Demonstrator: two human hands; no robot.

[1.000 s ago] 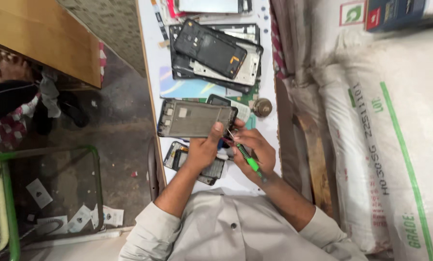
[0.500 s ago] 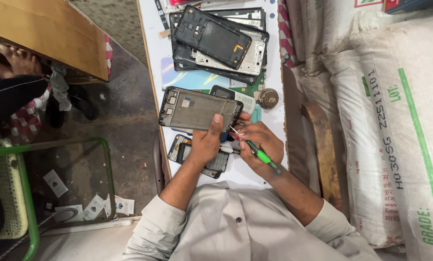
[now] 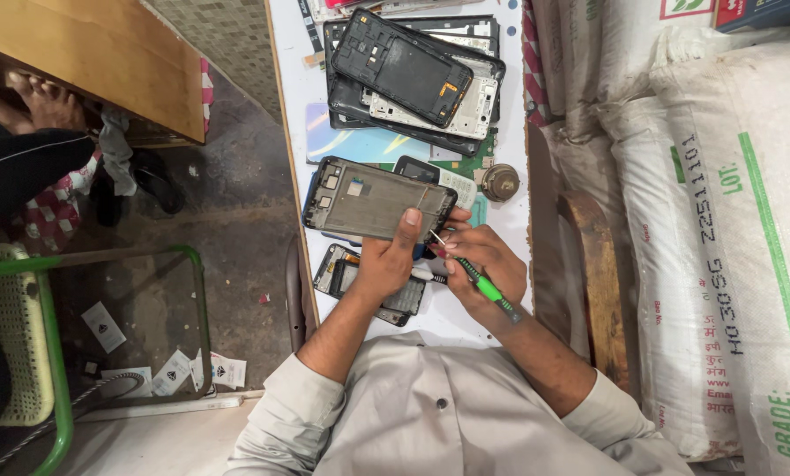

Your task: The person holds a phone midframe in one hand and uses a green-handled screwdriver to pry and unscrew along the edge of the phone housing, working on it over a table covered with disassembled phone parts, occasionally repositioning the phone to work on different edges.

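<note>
From the head camera, your left hand (image 3: pixel 393 257) has its grip closed on the near end of a grey phone frame (image 3: pixel 375 199), thumb on top, holding it just above the white tabletop (image 3: pixel 294 115). Your right hand (image 3: pixel 481 264) is closed around a green-handled screwdriver (image 3: pixel 474 279), its metal tip at the frame's corner beside your left thumb. Another opened phone (image 3: pixel 373 280) lies under your left wrist. Farther along the tabletop sits a stack of dark phone shells (image 3: pixel 413 75). White sacks (image 3: pixel 712 229) stand at your right.
</note>
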